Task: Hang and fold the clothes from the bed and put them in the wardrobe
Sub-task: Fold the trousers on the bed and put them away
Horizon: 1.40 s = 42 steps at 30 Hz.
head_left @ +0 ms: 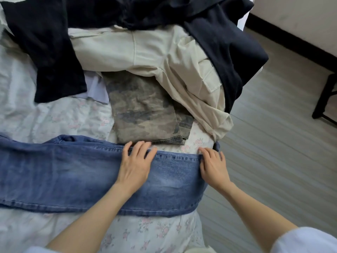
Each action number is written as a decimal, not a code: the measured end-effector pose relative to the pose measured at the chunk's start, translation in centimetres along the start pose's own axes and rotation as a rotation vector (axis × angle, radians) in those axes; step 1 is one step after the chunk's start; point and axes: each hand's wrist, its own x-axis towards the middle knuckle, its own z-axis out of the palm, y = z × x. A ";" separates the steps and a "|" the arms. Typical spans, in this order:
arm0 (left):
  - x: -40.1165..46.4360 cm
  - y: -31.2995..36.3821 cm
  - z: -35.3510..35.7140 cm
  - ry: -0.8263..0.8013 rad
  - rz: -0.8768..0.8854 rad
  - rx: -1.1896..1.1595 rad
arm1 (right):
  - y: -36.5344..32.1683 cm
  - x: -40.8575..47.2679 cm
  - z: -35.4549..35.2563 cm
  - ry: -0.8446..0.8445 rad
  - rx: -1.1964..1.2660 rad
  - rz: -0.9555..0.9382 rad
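The blue jeans (73, 172) lie flat across the near edge of the bed (54, 117). Your left hand (135, 163) presses on them with fingers spread straight; your right hand (211, 165) pinches the end at the bed's corner. Beyond lie camouflage trousers (144, 114), a cream garment (155, 53) and dark clothes (45, 46).
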 end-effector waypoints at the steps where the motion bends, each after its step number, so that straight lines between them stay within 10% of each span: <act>1: -0.6 0.6 -0.2 -0.045 0.022 0.007 | -0.6 -0.4 0.1 0.015 0.014 -0.016; 11: -4.1 2.4 0.3 -0.426 -0.126 -0.014 | 1.5 -2.0 0.6 -0.135 0.163 0.231; 17: -1.2 5.9 0.5 -0.299 0.042 -0.018 | 2.4 -2.7 1.9 -0.260 1.050 1.177; 21: 2.0 9.4 1.6 -0.277 0.105 -0.011 | 1.3 -5.6 5.5 -0.400 1.429 1.380; 28: 5.7 11.7 2.9 -0.301 0.110 -0.012 | 2.2 -5.0 6.4 -0.103 1.953 1.509; 35: 8.0 13.7 3.1 -0.399 0.007 -0.007 | 2.9 -8.0 5.9 0.351 1.633 1.470; 42: 5.7 14.4 2.3 -0.300 0.132 0.045 | 3.4 -8.3 4.8 0.009 1.208 1.449</act>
